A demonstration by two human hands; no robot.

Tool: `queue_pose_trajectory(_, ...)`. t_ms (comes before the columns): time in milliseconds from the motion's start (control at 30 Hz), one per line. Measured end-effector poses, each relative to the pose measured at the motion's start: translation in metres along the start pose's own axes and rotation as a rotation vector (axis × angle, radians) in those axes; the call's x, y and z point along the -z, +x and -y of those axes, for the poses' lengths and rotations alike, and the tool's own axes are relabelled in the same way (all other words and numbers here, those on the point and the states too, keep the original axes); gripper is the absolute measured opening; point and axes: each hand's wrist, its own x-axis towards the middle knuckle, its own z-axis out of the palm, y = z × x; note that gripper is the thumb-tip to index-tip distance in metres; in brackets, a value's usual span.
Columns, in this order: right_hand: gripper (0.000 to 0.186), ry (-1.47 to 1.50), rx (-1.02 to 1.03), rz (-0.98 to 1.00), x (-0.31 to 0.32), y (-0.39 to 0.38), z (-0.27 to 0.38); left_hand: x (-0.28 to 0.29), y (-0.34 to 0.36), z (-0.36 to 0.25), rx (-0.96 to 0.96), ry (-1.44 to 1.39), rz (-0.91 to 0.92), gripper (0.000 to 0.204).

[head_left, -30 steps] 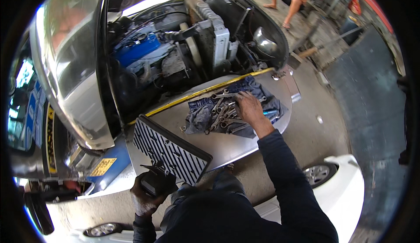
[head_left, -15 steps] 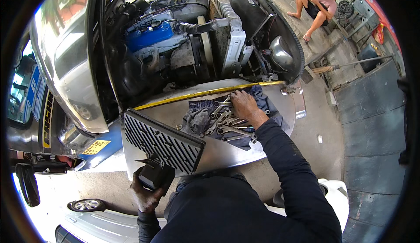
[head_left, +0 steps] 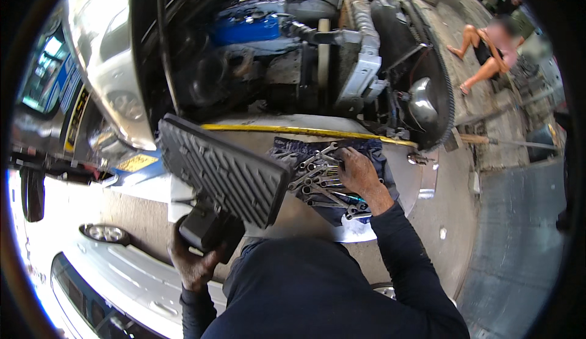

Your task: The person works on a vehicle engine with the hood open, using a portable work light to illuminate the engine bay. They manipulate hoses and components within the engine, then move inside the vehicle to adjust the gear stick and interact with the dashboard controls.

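Observation:
My left hand point(head_left: 196, 262) is wrapped round the boxy black end of a ribbed black plastic cover point(head_left: 229, 171). The cover is tilted, its ribbed face up, above the left part of the metal fender. My right hand point(head_left: 361, 177) has its fingers curled down at the far side of a pile of wrenches point(head_left: 317, 180). From its fingertips pokes the jaw end of a wrench point(head_left: 330, 148); the rest of it is hidden by the hand. The combination wrenches lie heaped on a dark blue cloth point(head_left: 326, 215) spread over the fender.
Beyond the yellow-edged fender point(head_left: 293, 130) is an open engine bay with a blue engine cover point(head_left: 247, 30) and a radiator point(head_left: 360, 52). A round headlight point(head_left: 421, 101) is at its right. A silver car point(head_left: 128, 278) stands behind at left. A person point(head_left: 488, 55) sits at far right.
The view has shifted, and the scene sits further right. The ribbed cover has risen and tilted in my left hand. My right hand remains at the wrenches, with a jaw end now showing at its fingertips.

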Motion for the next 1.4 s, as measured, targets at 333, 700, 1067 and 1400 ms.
queue_pose_trajectory(333, 0.071, 1.04, 0.372, 0.384, 0.058, -0.046, 0.121, -0.052, 0.003, -0.043, 0.185, -0.463, -0.016, 0.081)
queue_pose_trajectory(700, 0.073, 1.342, 0.335, 0.532, 0.036, -0.028, 0.154, -0.069, -0.022, -0.066, 0.157, -0.262, -0.074, 0.079)
queue_pose_trajectory(1067, 0.052, 1.504, 0.31, 0.509, 0.021, -0.024, 0.188, -0.055, -0.037, -0.06, 0.101, -0.173, -0.198, 0.075)
queue_pose_trajectory(1400, 0.036, 1.583, 0.154, 0.548, -0.003, -0.021, 0.207, -0.04, -0.032, -0.05, 0.089, -0.089, -0.152, 0.075)
